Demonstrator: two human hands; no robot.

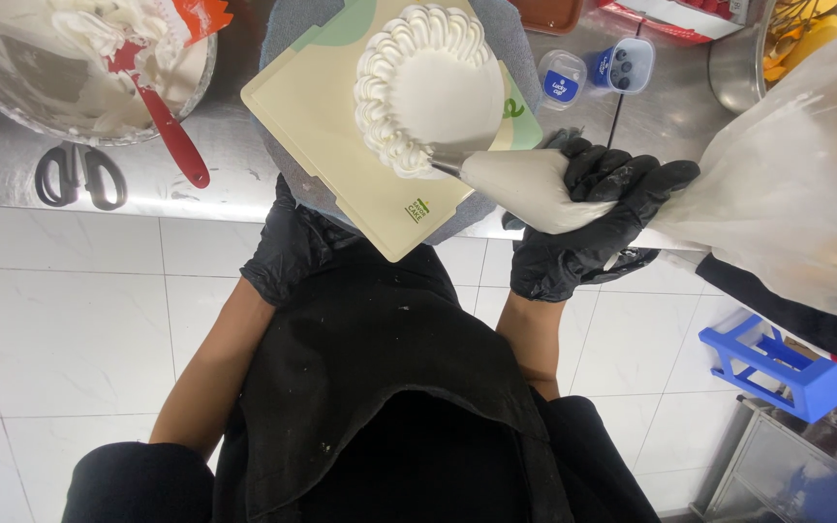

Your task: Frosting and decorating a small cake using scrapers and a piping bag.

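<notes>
Cake (435,87) with a piped white cream border sits on a pale board (341,126) at the edge of the steel tabletop (196,184). Much of the left hand (288,242), black-gloved, is hidden beneath the board, so its grip cannot be judged. Right hand (598,218), gloved too, closes its grip around a piping bag (525,184), knuckles up, nozzle touching the cake's rim.

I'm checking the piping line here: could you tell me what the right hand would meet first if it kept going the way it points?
The right hand aims its piping bag toward the white cake; the nozzle already seems to touch the piped cream border, though depth is unclear.
</notes>
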